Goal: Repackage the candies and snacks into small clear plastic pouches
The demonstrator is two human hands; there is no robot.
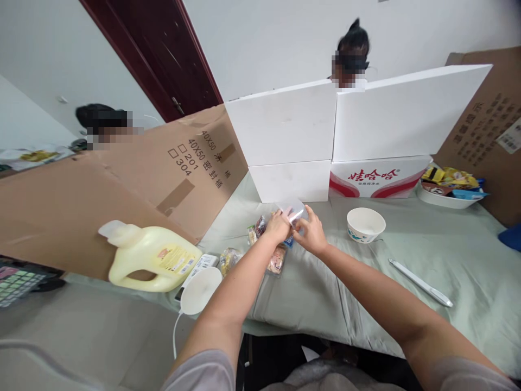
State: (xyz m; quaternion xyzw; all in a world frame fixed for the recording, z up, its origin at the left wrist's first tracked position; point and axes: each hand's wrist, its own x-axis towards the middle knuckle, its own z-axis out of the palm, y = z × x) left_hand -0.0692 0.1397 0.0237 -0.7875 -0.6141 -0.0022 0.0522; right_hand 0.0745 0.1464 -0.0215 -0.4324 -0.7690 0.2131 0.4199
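Note:
Both hands meet over the middle of the cloth-covered table, around a small transparent plastic box (292, 208). My left hand (278, 227) grips its left side with bent fingers. On the right side, my right hand (311, 231) has its thumb and fingers curled against the box. Several packaged snacks lie under and beside my left hand, including a wrapped pinkish-brown one (277, 259) and a dark packet (260, 225). My left forearm partly covers a clear bag with yellow contents (230, 260). What the box contains, if anything, is hard to make out.
White boxes (285, 130) form a wall at the back. A paper bowl (366, 222), a white pen-like tool (421, 282) and a basin of snack packets (451, 198) stand right. Left are a yellow jug (163, 258), a round white corded device (199, 290) and cardboard (163, 174). Two people are beyond.

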